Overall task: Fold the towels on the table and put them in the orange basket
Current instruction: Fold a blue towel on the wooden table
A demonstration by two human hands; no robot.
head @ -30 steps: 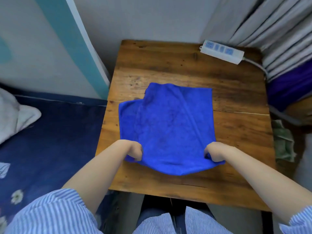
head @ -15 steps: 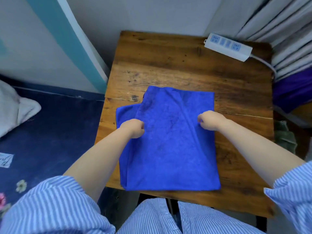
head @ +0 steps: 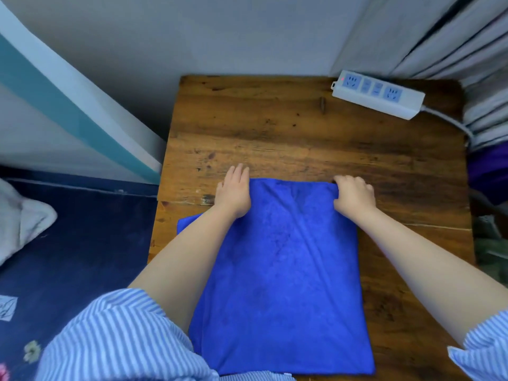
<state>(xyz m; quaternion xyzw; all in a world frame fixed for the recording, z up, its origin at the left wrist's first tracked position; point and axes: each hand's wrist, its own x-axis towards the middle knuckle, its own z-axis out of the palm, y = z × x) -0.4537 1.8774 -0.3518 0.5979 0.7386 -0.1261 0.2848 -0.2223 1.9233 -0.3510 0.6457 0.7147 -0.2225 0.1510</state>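
Where the wooden table [head: 302,138] carries it, one blue towel [head: 280,276] lies folded over, covering the near middle of the top, its near edge at the table's near edge and its far edge about halfway across. A lower layer pokes out at the left, beside the left forearm. Left hand [head: 233,192]: at the towel's far left corner, palm down, fingers [head: 237,171] straight and spread apart, reaching past the cloth onto bare wood; gripping nothing. Right hand [head: 354,195]: at the far right corner, fingers curled together and clamped on the towel's far edge. Power strip [head: 378,94]: white, far right corner of the table, well apart from the towel, cable running off right. Sleeves: blue-and-white striped, near left and near right. Orange basket: none in view.
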